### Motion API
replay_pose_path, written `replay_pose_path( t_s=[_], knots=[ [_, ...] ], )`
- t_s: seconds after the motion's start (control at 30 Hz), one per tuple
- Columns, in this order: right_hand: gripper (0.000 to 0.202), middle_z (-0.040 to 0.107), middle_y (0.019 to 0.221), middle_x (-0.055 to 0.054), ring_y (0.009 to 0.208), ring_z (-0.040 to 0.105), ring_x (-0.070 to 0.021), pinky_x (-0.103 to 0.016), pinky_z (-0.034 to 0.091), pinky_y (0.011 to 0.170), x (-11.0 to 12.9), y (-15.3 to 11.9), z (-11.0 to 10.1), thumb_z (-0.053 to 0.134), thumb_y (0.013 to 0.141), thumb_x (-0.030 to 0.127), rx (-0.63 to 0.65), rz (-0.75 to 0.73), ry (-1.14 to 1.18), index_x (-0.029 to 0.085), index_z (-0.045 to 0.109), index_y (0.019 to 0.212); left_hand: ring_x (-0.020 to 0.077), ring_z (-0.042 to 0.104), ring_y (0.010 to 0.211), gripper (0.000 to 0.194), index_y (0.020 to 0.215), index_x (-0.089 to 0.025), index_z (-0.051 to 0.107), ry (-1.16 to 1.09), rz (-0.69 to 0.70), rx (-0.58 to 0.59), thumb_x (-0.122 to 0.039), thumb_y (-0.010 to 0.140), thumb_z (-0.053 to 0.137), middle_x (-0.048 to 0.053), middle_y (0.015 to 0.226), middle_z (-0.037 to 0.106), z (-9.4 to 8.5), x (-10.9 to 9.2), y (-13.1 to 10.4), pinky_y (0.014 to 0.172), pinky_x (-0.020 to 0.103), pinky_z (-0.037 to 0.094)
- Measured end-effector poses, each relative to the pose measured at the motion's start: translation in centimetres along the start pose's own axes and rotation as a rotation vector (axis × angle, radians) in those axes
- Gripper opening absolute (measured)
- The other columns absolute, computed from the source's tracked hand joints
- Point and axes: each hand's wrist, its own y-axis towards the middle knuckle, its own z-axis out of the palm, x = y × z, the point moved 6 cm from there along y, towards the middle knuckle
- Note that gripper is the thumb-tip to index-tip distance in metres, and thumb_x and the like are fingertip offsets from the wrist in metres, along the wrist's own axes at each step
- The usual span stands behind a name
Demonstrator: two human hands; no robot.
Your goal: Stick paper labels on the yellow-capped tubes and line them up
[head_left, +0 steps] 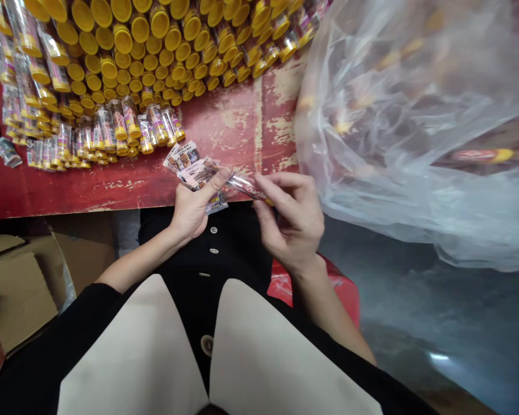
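Observation:
My left hand point(194, 208) is closed on a fanned bunch of printed cards point(189, 163) at the front edge of the red table. Between my two hands lies a slim clear tube point(244, 185) with a yellow end, slanting down to the right. Its left end meets my left thumb. The fingers of my right hand point(292, 216) pinch it near the yellow end. Part of the cards is hidden under my left thumb.
Many yellow-capped tubes point(123, 37) are stacked on the red table point(229, 127) at the back left. A large translucent bag point(372, 190) with more tubes bulges at the right. Cardboard boxes point(17, 288) stand lower left; a red stool point(343, 288) shows beneath me.

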Motion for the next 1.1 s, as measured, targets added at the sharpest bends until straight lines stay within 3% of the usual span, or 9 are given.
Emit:
replay_pose_path(
  t_s=[0.13, 0.27, 0.33, 0.4, 0.47, 0.63, 0.83, 1.1],
  knots=[
    [0.039, 0.071, 0.113, -0.006, 0.098, 0.07, -0.0214, -0.041, 0.062, 0.085, -0.4, -1.1, 0.2, 0.071, 0.085, 0.022, -0.194, 0.145, 0.224, 0.036, 0.071, 0.121, 0.0115, 0.072, 0.074, 0.038, 0.086, -0.017, 0.068, 0.079, 0.033, 0.044, -0.032, 0.06, 0.092, -0.003, 0.079, 0.072, -0.1, 0.0, -0.1, 0.074, 0.023, 0.06],
    [0.032, 0.074, 0.107, -0.003, 0.075, 0.072, -0.0148, -0.031, 0.063, 0.064, -2.0, -2.3, 2.1, 0.071, 0.087, 0.03, -0.152, 0.412, 0.568, 0.034, 0.072, 0.119, 0.0128, 0.072, 0.077, 0.046, 0.089, -0.016, 0.069, 0.14, 0.019, 0.103, -0.042, 0.058, 0.091, -0.001, 0.08, 0.073, -0.3, 0.4, 0.2, 0.075, 0.024, 0.06],
    [0.033, 0.075, 0.109, -0.003, 0.085, 0.074, -0.0165, -0.033, 0.064, 0.074, -1.8, -2.3, 2.0, 0.073, 0.085, 0.026, -0.165, 0.334, 0.48, 0.033, 0.073, 0.118, 0.0139, 0.072, 0.077, 0.046, 0.086, -0.014, 0.069, 0.156, 0.049, 0.115, -0.042, 0.057, 0.092, 0.001, 0.082, 0.074, -0.5, 0.4, 0.4, 0.073, 0.025, 0.06],
    [0.04, 0.074, 0.114, -0.003, 0.1, 0.072, -0.019, -0.035, 0.063, 0.089, -0.7, -2.0, 1.2, 0.076, 0.081, 0.016, -0.21, 0.146, 0.289, 0.034, 0.074, 0.117, 0.0143, 0.073, 0.076, 0.044, 0.084, -0.012, 0.069, 0.175, 0.056, 0.128, -0.04, 0.058, 0.091, 0.003, 0.085, 0.075, -0.6, 0.5, 0.6, 0.069, 0.024, 0.06],
    [0.047, 0.073, 0.117, -0.004, 0.106, 0.071, -0.0202, -0.037, 0.061, 0.094, 0.0, -1.8, 1.0, 0.075, 0.081, 0.011, -0.192, 0.063, 0.213, 0.034, 0.072, 0.121, 0.0147, 0.073, 0.074, 0.045, 0.085, -0.012, 0.069, 0.203, 0.03, 0.153, -0.041, 0.058, 0.091, 0.005, 0.087, 0.076, -0.7, 0.7, 0.8, 0.064, 0.023, 0.059],
    [0.047, 0.067, 0.119, -0.006, 0.104, 0.069, -0.0198, -0.035, 0.063, 0.081, -0.5, -1.3, 1.7, 0.064, 0.091, 0.019, -0.025, 0.148, 0.35, 0.036, 0.061, 0.135, 0.0144, 0.072, 0.068, 0.054, 0.085, -0.013, 0.069, 0.279, -0.045, 0.226, -0.048, 0.052, 0.092, 0.006, 0.088, 0.077, -0.8, 1.0, 0.9, 0.058, 0.022, 0.057],
    [0.043, 0.057, 0.09, -0.002, 0.08, 0.059, -0.013, -0.03, 0.053, 0.066, -0.3, -0.3, 0.8, 0.071, 0.087, 0.022, -0.131, 0.035, 0.168, 0.04, 0.068, 0.126, 0.0094, 0.064, 0.054, 0.051, 0.078, -0.013, 0.067, 0.311, -0.104, 0.291, -0.044, 0.049, 0.094, 0.002, 0.074, 0.073, -0.2, 1.2, -0.2, 0.051, 0.021, 0.055],
    [0.043, 0.06, 0.086, -0.001, 0.075, 0.059, -0.0117, -0.029, 0.05, 0.064, 1.1, 0.3, 1.5, 0.069, 0.086, 0.014, -0.168, -0.057, 0.078, 0.037, 0.07, 0.123, 0.0078, 0.062, 0.052, 0.051, 0.079, -0.013, 0.068, 0.273, -0.073, 0.224, -0.043, 0.048, 0.095, 0.001, 0.075, 0.073, -0.9, 0.3, -0.2, 0.05, 0.02, 0.054]
  ],
)
